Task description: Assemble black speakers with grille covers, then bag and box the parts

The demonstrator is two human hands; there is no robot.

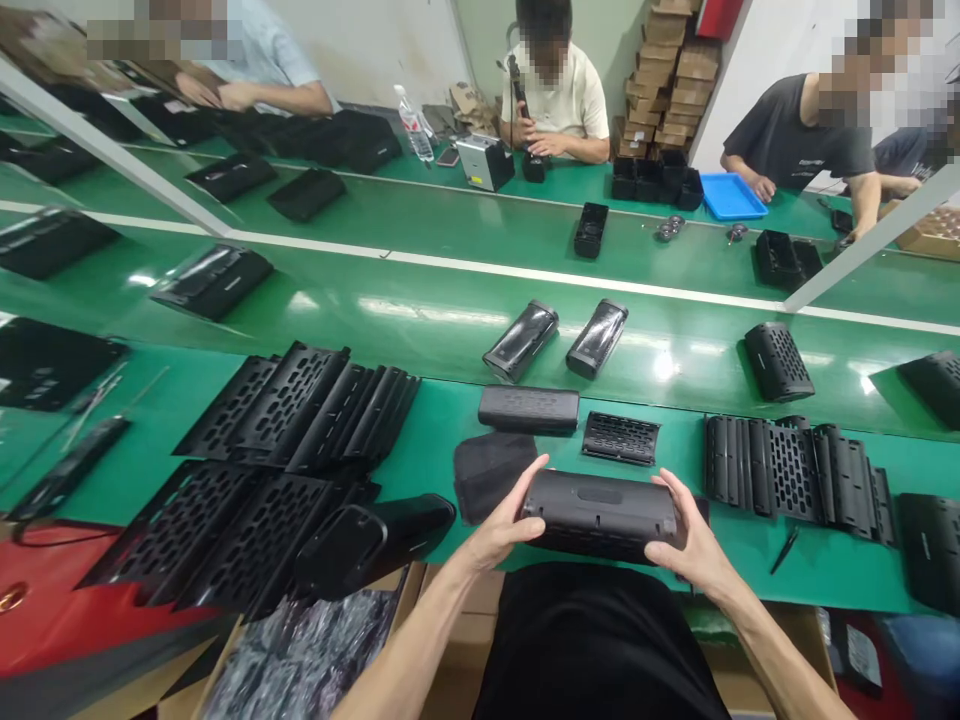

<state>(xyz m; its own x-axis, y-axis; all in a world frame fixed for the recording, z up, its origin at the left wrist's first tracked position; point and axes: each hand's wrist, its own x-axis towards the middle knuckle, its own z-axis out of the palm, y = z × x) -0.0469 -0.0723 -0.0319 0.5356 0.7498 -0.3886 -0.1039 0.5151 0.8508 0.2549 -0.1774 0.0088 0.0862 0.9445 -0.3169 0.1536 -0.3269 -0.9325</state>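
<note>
A black speaker-like housing (600, 510) lies lengthwise between my hands at the table's near edge. My left hand (510, 520) grips its left end, thumb on the near side and fingers over the far side. Around the right end my right hand (690, 530) is wrapped in the same way. Just beyond it are a slotted black panel (621, 437) and a closed black unit (529, 408). Dark cloth-like sheets (487, 475) lie to the left of the housing, partly behind my left hand.
Stacked slotted panels stand on the left (292, 410) and right (795, 470). A black pen-like tool (784, 550) lies at right. Two glossy units rest on the green line (420, 340) ahead. Three people sit across it.
</note>
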